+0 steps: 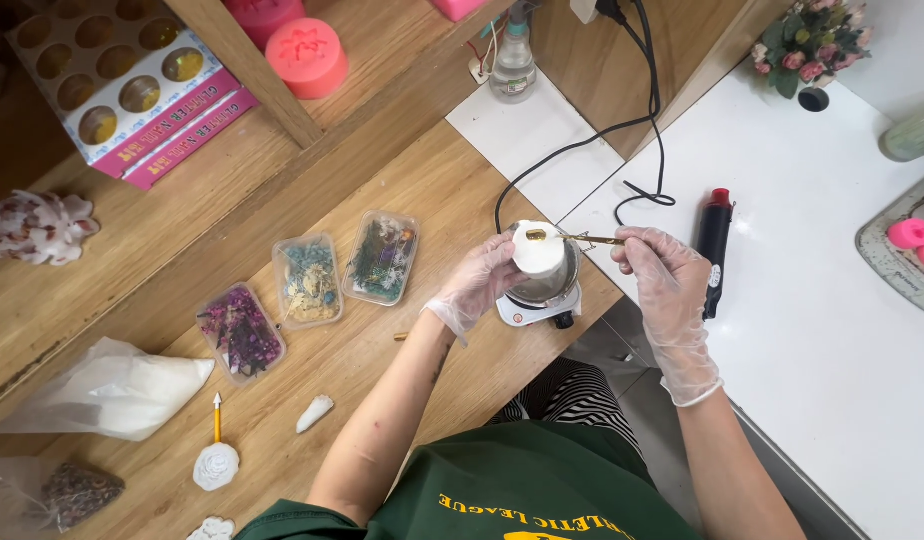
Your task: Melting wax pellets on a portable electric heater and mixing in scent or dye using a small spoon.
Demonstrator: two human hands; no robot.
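My left hand [479,282], in a clear glove, holds a small white cup [537,250] tilted over a metal pot [550,287] that sits on a small white electric hotplate [535,312]. My right hand [662,272], also gloved, pinches the handle of a thin gold spoon [574,238] whose bowl rests at the cup's mouth. Both hands are over the wooden table's right end.
Three clear trays of dried flowers [312,282] lie left of the hotplate. A black heat tool [714,240] with a red tip lies on the white table [832,330]. A black cable [582,140], a spray bottle [513,60], pink moulds [306,55] and a white bag [112,390] surround the area.
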